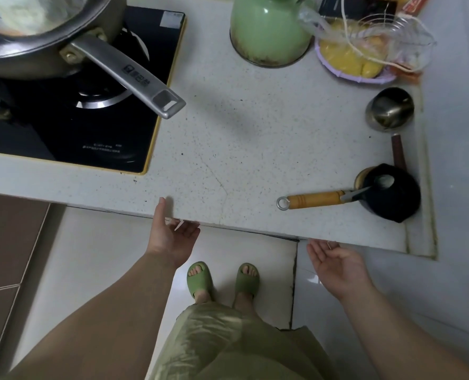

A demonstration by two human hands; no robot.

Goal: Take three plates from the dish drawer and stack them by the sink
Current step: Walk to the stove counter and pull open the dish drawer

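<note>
A large stainless-steel pan point(35, 28) with a long flat metal handle point(129, 78) is seen at the far left, set on a black glass hob point(71, 133) edged in yellow; a stamped mark and small characters are visible on the handle, and a line of pale print on the hob's front, but neither can be read. The hob is let into a pale speckled stone worktop point(241, 149). At the worktop's front edge the left hand point(173, 237) is held palm up and open, its thumb lying over the edge and its fingers tucked under the overhang, nothing being gripped. Green slip-on sandals point(222, 279) are seen on the white tiled floor point(90, 264) between the two arms. Farther back on the worktop a pale green enamel pot point(269, 31) is placed, and just right of it a lilac plate point(337, 69) carrying yellow food under a clear plastic bag. The right hand point(337, 264) is held open and empty, palm up, just below the worktop's front edge. Above it a wooden-handled tool with a metal ring point(312, 200) is laid, its tip reaching into a black round object point(392, 193), behind which a small steel cup point(391, 108) is stood. No plates from the dish drawer and no drawer are in view, so their position relative to either hand cannot be told.
</note>
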